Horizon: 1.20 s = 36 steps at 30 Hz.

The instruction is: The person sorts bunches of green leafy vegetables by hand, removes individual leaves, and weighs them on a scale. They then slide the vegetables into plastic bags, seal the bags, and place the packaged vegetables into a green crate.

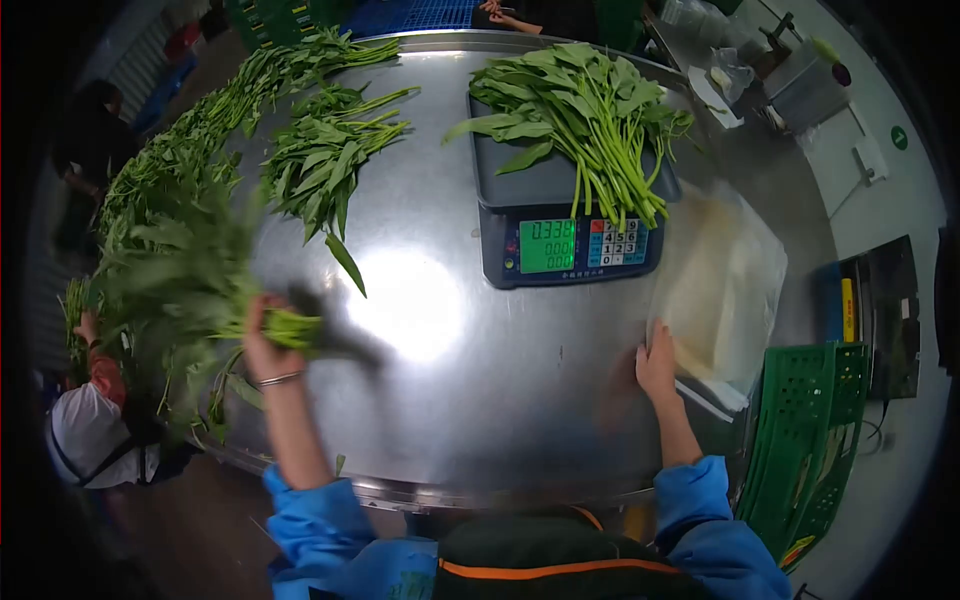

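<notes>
My left hand (275, 340), with a bracelet at the wrist, is closed round the stems of a bunch of water spinach (185, 265). Motion blurs its leaves, which spread to the left over the metal table (500, 400). My right hand (656, 362) lies by the left edge of a stack of clear plastic bags (715, 300), fingers stretched out and touching or very near it. Another bunch of water spinach (590, 120) rests on the digital scale (570, 250), stems hanging over its lit display, which seems to read 0.338.
More water spinach (335, 150) lies on the table's left half, piled along the far-left edge. At right stands a green crate (805, 430). A person (105, 420) at the left edge handles greens; other people are at the back and far left.
</notes>
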Tool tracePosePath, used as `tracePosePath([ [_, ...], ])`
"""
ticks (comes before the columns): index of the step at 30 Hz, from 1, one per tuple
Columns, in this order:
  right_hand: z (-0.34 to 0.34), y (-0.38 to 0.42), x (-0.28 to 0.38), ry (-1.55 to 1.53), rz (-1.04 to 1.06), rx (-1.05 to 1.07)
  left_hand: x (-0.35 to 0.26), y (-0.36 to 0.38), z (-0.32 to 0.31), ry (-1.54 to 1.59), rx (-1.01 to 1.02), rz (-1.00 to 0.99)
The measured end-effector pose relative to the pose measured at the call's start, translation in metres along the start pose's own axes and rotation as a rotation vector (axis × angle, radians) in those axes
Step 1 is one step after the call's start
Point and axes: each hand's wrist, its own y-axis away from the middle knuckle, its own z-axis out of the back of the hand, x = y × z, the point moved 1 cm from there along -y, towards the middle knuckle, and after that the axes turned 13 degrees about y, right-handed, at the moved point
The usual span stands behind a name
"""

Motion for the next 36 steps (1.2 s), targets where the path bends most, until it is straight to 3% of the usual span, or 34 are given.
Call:
tracePosePath([
  [1,-0.004,0.005,-0.001,-0.168,0.063,0.031,0.041,0.004,0.009,0.028,-0.095,0.033],
  [2,-0.006,0.011,-0.002,-0.332,0.127,0.062,0.083,-0.008,0.043,-0.008,-0.042,0.089],
  [3,-0.003,0.027,0.0,-0.333,0.128,0.06,0.117,0.0,0.057,-0.041,-0.072,0.273],
  [4,0.007,0.051,0.006,-0.255,0.132,0.019,0.147,-0.011,0.092,-0.106,-0.399,0.413],
  [5,0.019,0.073,0.014,-0.179,0.137,-0.027,0.159,-0.014,0.107,-0.106,-0.376,0.361],
  [7,0.063,0.116,0.029,-0.168,0.221,-0.19,0.143,0.011,0.067,-0.142,-0.313,0.355],
  [8,0.061,0.143,0.021,-0.225,0.268,-0.148,0.129,0.03,0.046,-0.178,-0.265,0.354],
  [11,0.051,0.216,-0.001,-0.397,0.35,0.087,0.105,0.059,0.073,-0.394,-0.548,0.084],
  [13,0.055,0.216,0.005,-0.466,0.19,0.049,0.116,0.083,0.086,-0.666,-0.595,-0.404],
  [14,0.058,0.204,0.005,-0.546,0.096,-0.002,0.12,0.088,0.069,-0.663,-0.595,-0.411],
  [16,0.048,0.145,-0.018,-0.495,0.006,-0.281,0.135,0.1,0.02,-0.707,-0.063,-0.224],
  [18,0.048,0.077,-0.039,-0.284,-0.004,-0.348,0.163,0.096,-0.041,-0.785,0.28,-0.264],
  [20,0.01,0.028,-0.065,-0.06,0.003,-0.131,0.189,0.102,-0.111,-0.955,0.551,-0.306],
  [21,0.009,0.015,-0.061,-0.068,0.015,-0.133,0.205,0.099,-0.131,-0.893,0.633,-0.226],
  [22,0.009,-0.001,-0.054,0.009,0.0,-0.07,0.221,0.094,-0.147,-0.854,0.621,-0.078],
  [24,0.011,-0.028,-0.045,0.082,-0.007,-0.007,0.251,0.069,-0.172,-0.912,0.637,-0.11],
  [27,0.022,-0.05,-0.044,-0.059,-0.066,0.039,0.285,0.039,-0.224,-0.988,0.461,-0.078],
  [29,0.036,-0.052,-0.038,-0.374,0.045,-0.229,0.305,0.014,-0.241,-1.02,0.376,-0.075],
  [30,0.048,-0.053,-0.032,-0.369,0.048,-0.223,0.316,0.001,-0.241,-0.924,0.338,-0.043],
  [32,0.096,-0.064,-0.009,-0.71,0.076,-0.369,0.323,-0.005,-0.235,-0.827,0.289,-0.009],
  [34,0.128,-0.077,-0.002,-0.813,0.112,-0.386,0.304,0.027,-0.224,-0.461,0.155,-0.042],
  [36,0.151,-0.087,0.012,-0.917,0.129,-0.415,0.296,0.048,-0.205,-0.265,0.21,-0.074],
])
